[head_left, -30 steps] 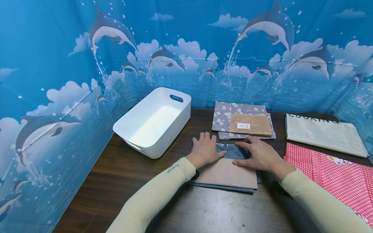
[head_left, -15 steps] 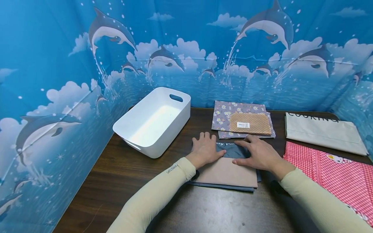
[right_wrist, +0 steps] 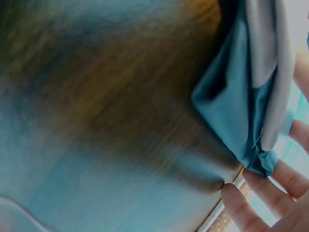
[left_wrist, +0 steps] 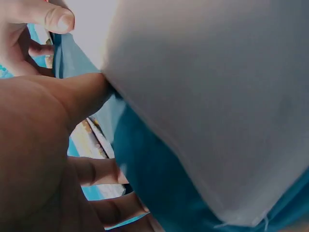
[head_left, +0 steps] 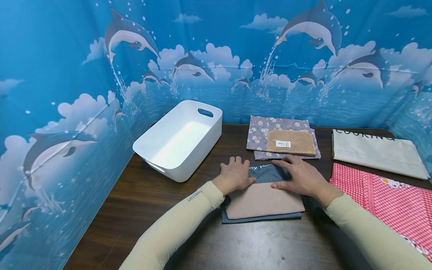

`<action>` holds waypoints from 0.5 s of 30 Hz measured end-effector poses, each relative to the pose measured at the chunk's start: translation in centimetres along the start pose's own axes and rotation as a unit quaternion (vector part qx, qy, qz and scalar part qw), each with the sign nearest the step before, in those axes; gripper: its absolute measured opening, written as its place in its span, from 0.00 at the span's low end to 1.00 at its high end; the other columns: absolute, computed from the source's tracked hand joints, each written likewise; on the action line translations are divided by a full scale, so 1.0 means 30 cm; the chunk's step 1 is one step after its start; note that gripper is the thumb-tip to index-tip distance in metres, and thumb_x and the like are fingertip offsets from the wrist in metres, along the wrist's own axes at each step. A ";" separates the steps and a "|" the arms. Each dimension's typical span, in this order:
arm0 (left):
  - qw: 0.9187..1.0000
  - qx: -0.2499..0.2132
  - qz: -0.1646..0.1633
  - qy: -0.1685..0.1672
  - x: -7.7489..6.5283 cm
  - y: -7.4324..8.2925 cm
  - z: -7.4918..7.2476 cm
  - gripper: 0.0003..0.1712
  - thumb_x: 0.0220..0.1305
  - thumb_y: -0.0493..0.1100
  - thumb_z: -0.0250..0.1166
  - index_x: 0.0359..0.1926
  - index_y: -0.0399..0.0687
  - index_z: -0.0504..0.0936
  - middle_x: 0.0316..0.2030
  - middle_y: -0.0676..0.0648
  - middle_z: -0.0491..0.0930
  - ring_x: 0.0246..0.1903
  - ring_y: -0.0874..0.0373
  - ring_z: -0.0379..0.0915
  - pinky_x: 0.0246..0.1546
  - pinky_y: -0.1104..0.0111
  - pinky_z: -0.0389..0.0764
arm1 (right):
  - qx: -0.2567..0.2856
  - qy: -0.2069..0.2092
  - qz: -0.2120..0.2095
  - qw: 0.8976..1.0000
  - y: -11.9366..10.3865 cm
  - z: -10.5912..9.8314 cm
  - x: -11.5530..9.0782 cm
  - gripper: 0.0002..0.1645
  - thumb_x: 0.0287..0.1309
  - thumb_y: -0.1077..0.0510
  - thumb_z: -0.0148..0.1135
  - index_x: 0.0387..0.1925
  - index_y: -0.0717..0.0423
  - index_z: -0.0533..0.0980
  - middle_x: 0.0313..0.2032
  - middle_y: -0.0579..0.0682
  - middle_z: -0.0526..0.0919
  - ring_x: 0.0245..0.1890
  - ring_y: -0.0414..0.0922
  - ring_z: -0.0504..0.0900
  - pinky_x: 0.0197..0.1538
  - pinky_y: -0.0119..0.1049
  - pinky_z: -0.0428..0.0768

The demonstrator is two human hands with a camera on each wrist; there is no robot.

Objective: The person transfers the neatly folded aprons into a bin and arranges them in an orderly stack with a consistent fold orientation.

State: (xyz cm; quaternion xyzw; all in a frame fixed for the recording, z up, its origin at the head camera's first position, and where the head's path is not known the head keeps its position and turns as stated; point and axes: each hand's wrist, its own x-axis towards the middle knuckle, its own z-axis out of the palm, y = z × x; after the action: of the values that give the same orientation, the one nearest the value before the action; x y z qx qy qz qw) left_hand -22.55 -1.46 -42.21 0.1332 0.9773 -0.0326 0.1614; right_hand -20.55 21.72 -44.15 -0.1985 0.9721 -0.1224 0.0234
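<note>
In the head view a folded grey and beige cloth (head_left: 264, 204) lies in front of me, with white lettering on its grey far part. My left hand (head_left: 234, 176) holds its left side, thumb over the grey layer and fingers spread along the edge. In the left wrist view the thumb (left_wrist: 91, 94) meets the beige edge, while the fingers reach past the grey border. My right hand (head_left: 302, 178) holds the far right part, thumb against the beige panel. At the grey corner (right_wrist: 260, 164) in the right wrist view, several fingers touch the fabric.
A white bin (head_left: 179, 140) with handle holes stands at the back left. Behind the hands are a purple floral cloth (head_left: 258, 131) and a brown dotted one (head_left: 291, 142). A cream lettered cloth (head_left: 378, 152) and a red checked cloth (head_left: 381, 202) lie at the right.
The cloth's front part has shifted right and turned slightly, its front right corner now farther right. My left hand has moved a little left; the right hand has hardly moved.
</note>
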 end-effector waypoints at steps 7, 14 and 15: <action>1.000 -0.012 0.003 -0.011 -0.019 -0.014 -0.005 0.40 0.77 0.67 0.60 0.81 0.56 0.68 0.76 0.41 0.69 0.75 0.44 0.65 0.70 0.39 0.73 | 0.006 -0.007 0.018 1.000 -0.008 -0.006 0.004 0.55 0.57 0.23 0.72 0.77 0.47 0.73 0.73 0.67 0.72 0.70 0.70 0.76 0.63 0.72 0.78; 0.999 -0.029 0.017 -0.029 -0.046 -0.036 0.000 0.39 0.77 0.65 0.62 0.80 0.55 0.69 0.73 0.41 0.73 0.71 0.45 0.71 0.66 0.44 0.78 | 0.012 0.006 0.024 1.000 -0.013 -0.008 0.001 0.56 0.57 0.27 0.75 0.77 0.51 0.71 0.73 0.68 0.71 0.69 0.71 0.76 0.62 0.73 0.79; 0.999 -0.032 0.019 -0.030 -0.049 -0.040 0.001 0.39 0.77 0.66 0.61 0.79 0.54 0.69 0.72 0.41 0.74 0.70 0.45 0.72 0.65 0.45 0.79 | 0.011 0.006 0.025 1.000 -0.014 -0.008 0.000 0.56 0.57 0.27 0.75 0.78 0.51 0.71 0.73 0.69 0.71 0.69 0.71 0.76 0.62 0.73 0.79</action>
State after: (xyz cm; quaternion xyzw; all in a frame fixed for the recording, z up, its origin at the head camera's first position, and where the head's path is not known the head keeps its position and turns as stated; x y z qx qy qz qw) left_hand -21.52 -3.00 -41.73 0.1458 0.9697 -0.0017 0.1960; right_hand -20.42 21.40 -43.80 -0.1731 0.9755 -0.1341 0.0230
